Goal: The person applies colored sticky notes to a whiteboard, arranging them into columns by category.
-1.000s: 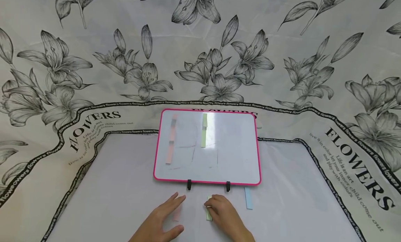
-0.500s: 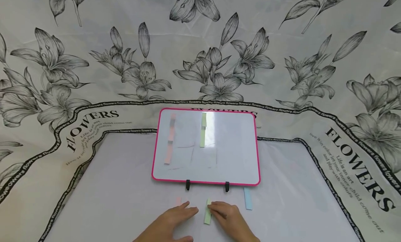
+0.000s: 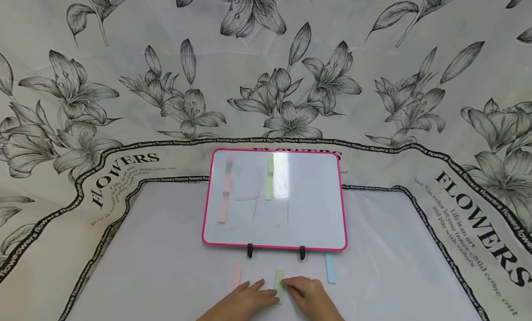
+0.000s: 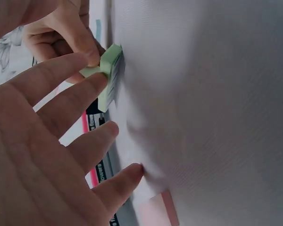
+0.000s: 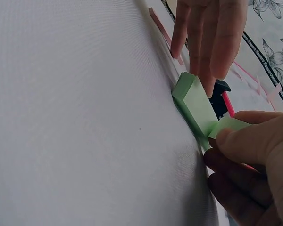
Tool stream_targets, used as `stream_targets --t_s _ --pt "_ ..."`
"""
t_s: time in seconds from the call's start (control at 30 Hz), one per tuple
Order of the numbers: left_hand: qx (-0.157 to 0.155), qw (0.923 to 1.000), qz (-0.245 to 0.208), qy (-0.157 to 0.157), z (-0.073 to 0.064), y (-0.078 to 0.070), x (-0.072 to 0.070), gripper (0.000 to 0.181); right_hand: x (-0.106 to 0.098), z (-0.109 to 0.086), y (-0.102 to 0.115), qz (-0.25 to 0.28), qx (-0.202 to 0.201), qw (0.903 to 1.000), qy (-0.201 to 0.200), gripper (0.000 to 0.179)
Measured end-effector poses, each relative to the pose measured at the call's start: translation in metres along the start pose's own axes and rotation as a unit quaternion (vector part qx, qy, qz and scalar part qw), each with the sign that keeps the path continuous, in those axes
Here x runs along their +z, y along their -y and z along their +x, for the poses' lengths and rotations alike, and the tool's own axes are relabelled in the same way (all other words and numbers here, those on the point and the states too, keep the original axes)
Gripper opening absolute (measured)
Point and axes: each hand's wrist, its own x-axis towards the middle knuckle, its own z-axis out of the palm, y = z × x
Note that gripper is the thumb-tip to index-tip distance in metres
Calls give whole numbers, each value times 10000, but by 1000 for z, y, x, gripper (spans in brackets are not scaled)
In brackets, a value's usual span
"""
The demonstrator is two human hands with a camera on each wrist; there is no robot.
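A pad of narrow green sticky notes (image 3: pixel 279 288) lies on the white tabletop in front of the whiteboard. My right hand (image 3: pixel 312 299) pinches the end of its top sticky note (image 5: pixel 231 125) between thumb and index finger; in the right wrist view that end is lifted and bent away from the pad. My left hand (image 3: pixel 245 302) is spread over the table with fairly straight fingers. In the left wrist view, the fingertips of this hand (image 4: pixel 42 136) reach the pad's side. Left of it lies a pink sticky-note pad (image 3: pixel 237 275), partly behind the left hand.
A pink-framed whiteboard (image 3: pixel 311 201) stands on two black feet (image 3: pixel 302 252) behind the hands. Pink notes (image 3: pixel 226 191) run down its left side, and green notes (image 3: pixel 269 182) its upper middle. A blue sticky-note pad (image 3: pixel 330 269) lies to the right. Flower-print cloth (image 3: pixel 166 81) hangs behind.
My left hand has moved right, from over the pink pad to the green one, uncovering more of the pink pad. My right hand has shifted slightly right and down beside the green pad.
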Motion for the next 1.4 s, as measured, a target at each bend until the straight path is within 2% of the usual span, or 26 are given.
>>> stream_targets --t_s 0.1,0.27,0.33,0.43,0.57,0.77,1.1,1.23,1.4 --pt "107 9999 -40 12 0 -1 3 65 1 -2 2 -50 -15 10000 -19 27" --pt "401 9989 121 -214 3 -3 7 67 -2 -1 5 -38 409 9991 71 25" --pt "364 9988 207 -240 4 -4 7 68 -4 0 7 -22 578 9982 172 24" --pt "265 9992 222 -190 6 -4 8 59 -6 1 9 -35 676 9974 265 23" --pt "251 9994 233 -103 7 -1 8 46 -7 3 10 27 615 9978 262 23" --pt "355 9989 194 -229 6 1 6 48 -3 3 8 12 547 9976 421 34" --pt "192 9995 156 -196 3 2 -1 50 3 3 9 -263 349 9977 522 38" --pt "203 9994 183 -210 0 3 -1 49 5 6 10 -339 228 9983 421 34" --pt "226 9989 247 -323 -6 4 0 49 10 10 9 -292 37 9995 67 25"
